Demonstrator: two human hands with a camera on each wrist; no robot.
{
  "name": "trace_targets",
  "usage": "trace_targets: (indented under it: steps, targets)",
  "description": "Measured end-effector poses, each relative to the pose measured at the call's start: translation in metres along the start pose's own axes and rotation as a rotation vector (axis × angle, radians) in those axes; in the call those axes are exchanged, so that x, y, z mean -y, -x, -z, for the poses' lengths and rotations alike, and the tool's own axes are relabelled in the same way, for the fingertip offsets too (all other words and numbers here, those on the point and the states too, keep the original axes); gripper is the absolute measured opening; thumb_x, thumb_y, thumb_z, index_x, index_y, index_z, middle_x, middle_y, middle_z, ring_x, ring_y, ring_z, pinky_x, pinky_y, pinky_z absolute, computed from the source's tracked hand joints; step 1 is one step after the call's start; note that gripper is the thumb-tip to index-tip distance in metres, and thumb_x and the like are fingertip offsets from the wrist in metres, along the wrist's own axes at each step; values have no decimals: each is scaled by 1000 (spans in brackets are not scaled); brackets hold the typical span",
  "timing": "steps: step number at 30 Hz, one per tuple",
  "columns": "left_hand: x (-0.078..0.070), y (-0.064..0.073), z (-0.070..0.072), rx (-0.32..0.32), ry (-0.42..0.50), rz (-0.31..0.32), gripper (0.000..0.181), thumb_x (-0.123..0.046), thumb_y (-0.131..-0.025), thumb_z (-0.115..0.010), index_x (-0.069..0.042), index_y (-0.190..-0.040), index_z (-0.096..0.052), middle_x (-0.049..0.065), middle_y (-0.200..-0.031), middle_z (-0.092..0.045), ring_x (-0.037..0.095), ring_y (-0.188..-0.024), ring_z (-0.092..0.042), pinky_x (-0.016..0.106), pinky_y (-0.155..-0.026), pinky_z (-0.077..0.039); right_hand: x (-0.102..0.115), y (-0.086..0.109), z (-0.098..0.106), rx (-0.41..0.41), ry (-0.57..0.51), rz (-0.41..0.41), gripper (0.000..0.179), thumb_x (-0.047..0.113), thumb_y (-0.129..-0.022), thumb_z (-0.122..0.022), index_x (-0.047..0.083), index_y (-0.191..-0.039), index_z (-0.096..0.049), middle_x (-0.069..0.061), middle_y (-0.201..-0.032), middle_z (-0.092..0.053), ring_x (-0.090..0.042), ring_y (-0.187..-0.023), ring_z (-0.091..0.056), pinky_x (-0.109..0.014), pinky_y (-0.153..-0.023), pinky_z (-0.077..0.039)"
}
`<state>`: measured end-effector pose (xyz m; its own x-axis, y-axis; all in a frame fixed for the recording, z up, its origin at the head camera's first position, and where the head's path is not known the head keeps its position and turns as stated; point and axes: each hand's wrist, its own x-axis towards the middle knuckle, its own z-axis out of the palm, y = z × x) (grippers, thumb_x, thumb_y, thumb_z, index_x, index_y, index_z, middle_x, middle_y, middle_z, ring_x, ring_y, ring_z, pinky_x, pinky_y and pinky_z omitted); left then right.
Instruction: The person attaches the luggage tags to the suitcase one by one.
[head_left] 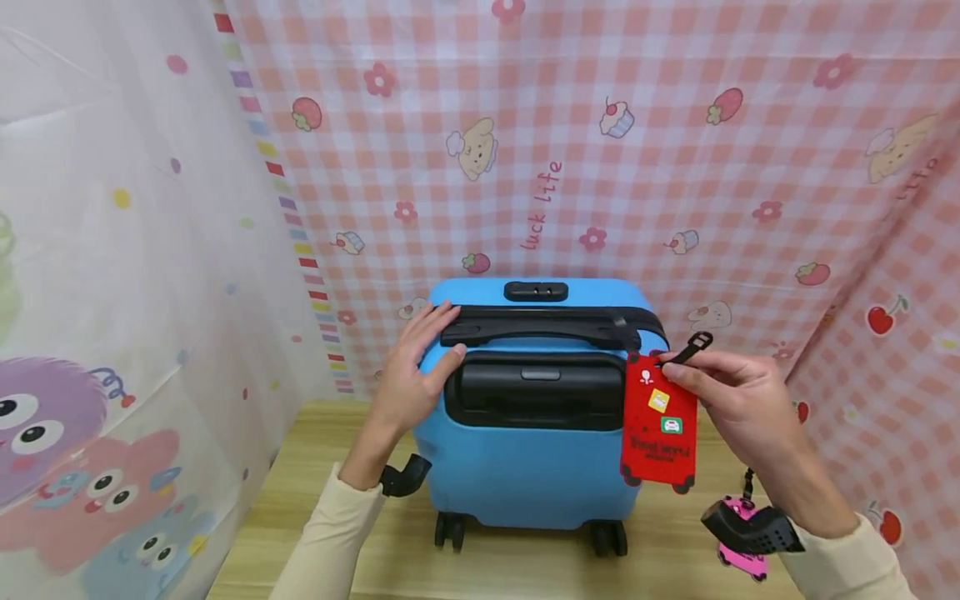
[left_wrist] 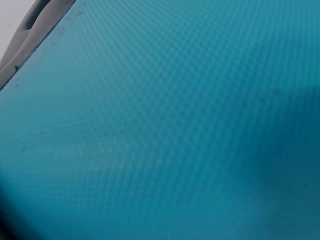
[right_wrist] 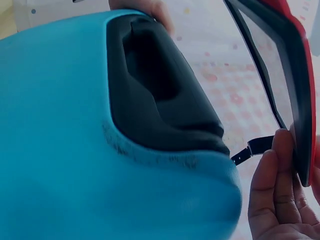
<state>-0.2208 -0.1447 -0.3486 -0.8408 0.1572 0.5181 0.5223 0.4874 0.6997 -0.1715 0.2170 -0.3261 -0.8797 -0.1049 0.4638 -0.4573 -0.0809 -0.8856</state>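
Observation:
A blue suitcase (head_left: 525, 479) stands upright, with a black carry handle (head_left: 536, 327) and a black recessed telescopic handle (head_left: 540, 387). My left hand (head_left: 411, 367) rests on its top left corner, fingers beside the carry handle's end and thumb by the recess. At the suitcase's right side, my right hand (head_left: 750, 408) pinches a red luggage tag (head_left: 656, 454) near its top, by the black buckle strap (head_left: 690, 347). The tag hangs in front of the suitcase's right edge. Its dark-framed back (right_wrist: 300, 110) shows in the right wrist view. Blue shell (left_wrist: 165, 120) fills the left wrist view.
On the wood-look surface (head_left: 360, 517), a pink luggage tag (head_left: 742, 562) lies under my right wrist, partly hidden by the black wrist camera (head_left: 752, 529). A pink checked cloth (head_left: 420, 167) hangs close behind the suitcase. A white printed cloth (head_left: 150, 275) hangs at the left.

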Motion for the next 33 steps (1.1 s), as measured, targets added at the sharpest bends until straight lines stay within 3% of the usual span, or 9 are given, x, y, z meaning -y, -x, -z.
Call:
trace_targets:
  steps: [11,21,33]
  targets:
    - [-3,0,0,-11,7,11,50,-32,-97,-59,-20,-146,-52,-2,-155,-42,23,-149,-25,54,-120,-19,10,-2,-17,114,157,-71,14,-2,-94,-63,-1,-104,-73,0,-92,-71,-14,-83,-62,-23,-73,-56]
    - [-4,0,-1,-4,7,27,51,-33,-97,-59,-21,-146,-51,-3,-156,-41,17,-149,-24,53,-120,-18,19,-6,-29,193,282,-144,19,10,-97,-63,-1,-110,-71,2,-99,-71,-18,-88,-65,-32,-71,-60]
    - [-4,-2,0,19,4,19,51,-32,-97,-59,-19,-146,-51,-1,-156,-40,20,-150,-23,54,-120,-18,21,-17,-43,275,304,-182,19,15,-96,-65,0,-104,-71,-7,-98,-71,-25,-81,-67,-37,-69,-60]
